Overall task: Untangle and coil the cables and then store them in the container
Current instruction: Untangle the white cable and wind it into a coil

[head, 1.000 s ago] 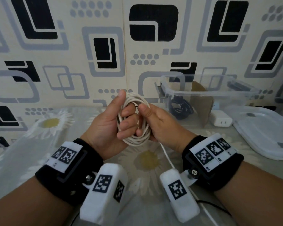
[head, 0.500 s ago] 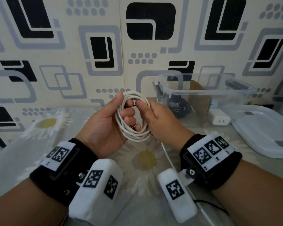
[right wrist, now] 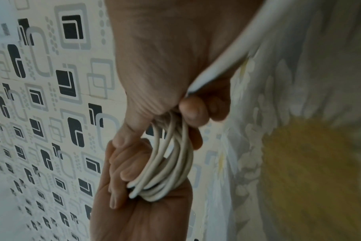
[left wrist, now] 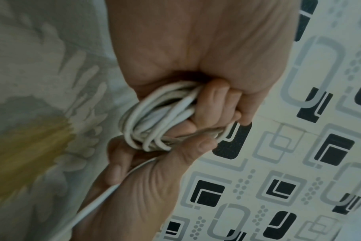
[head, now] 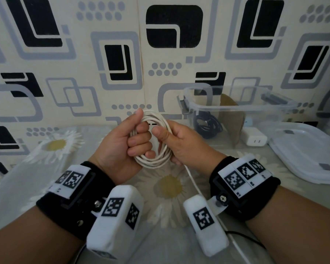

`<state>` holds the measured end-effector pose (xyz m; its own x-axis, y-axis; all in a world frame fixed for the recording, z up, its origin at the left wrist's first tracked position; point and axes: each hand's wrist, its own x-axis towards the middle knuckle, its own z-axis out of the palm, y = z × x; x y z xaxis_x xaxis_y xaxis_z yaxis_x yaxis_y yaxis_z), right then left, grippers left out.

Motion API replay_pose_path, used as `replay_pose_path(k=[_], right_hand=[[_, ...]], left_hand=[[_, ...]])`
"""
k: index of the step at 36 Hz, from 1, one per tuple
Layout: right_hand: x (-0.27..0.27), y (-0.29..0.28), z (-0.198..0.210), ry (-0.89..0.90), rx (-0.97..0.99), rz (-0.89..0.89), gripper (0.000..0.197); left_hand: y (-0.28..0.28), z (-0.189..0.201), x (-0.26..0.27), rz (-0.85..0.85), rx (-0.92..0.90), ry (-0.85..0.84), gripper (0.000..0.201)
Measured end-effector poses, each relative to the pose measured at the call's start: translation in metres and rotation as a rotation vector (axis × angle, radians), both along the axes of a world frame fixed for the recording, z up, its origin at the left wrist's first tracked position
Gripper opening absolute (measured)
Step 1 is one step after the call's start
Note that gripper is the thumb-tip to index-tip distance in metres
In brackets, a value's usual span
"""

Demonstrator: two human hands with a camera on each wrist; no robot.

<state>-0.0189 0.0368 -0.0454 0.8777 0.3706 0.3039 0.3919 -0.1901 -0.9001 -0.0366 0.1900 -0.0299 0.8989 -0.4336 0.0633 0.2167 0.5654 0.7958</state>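
Note:
A white cable [head: 161, 159] is wound into a round coil held up above the table between both hands. My left hand [head: 131, 141] grips the coil's left side, fingers curled through the loop and thumb along its top. My right hand [head: 171, 141] grips the right side, thumb pressed on the strands. The coil [left wrist: 153, 124] shows bunched against the left fingers, and the same coil [right wrist: 169, 164] hangs below the right thumb. A loose tail [head: 193, 184] runs from the right hand down toward me. The clear container [head: 236, 107] stands open at the back right with a dark coiled cable [head: 208, 126] inside.
A white charger brick [head: 254, 137] lies by the container. The container's clear lid [head: 309, 153] lies flat at the far right. A brown cardboard piece [head: 234, 122] stands inside the container. A daisy-print cloth [head: 46, 149] covers the table; a patterned wall is close behind.
The left fingers have closed tighter round the coil and its thumb now lies along the top. The right thumb has shifted on the coil's right side; the coil stays in place.

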Motion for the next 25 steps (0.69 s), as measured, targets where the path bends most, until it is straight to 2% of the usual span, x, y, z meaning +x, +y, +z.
replay_pose_path(k=[4, 11, 14, 18, 22, 25], right_hand=[[-0.001, -0.005, 0.002, 0.211, -0.027, 0.142, 0.055], [0.001, -0.013, -0.003, 0.396, -0.127, 0.205, 0.046], [0.004, -0.013, -0.005, 0.365, -0.127, 0.147, 0.032], [0.006, -0.013, -0.005, 0.203, -0.229, 0.031, 0.01], [0.007, -0.013, -0.005, 0.035, -0.365, -0.035, 0.01], [0.004, -0.013, -0.004, 0.041, -0.397, 0.028, 0.013]], left_hand=[[0.007, 0.005, 0.004, 0.013, -0.072, 0.026, 0.046], [0.039, 0.005, 0.02, 0.26, -0.224, 0.105, 0.044], [0.056, 0.003, 0.029, 0.386, -0.318, 0.146, 0.046], [0.071, 0.0, 0.037, 0.519, -0.446, 0.207, 0.046], [0.073, 0.0, 0.039, 0.552, -0.479, 0.207, 0.045], [0.069, 0.001, 0.036, 0.534, -0.493, 0.174, 0.047]])
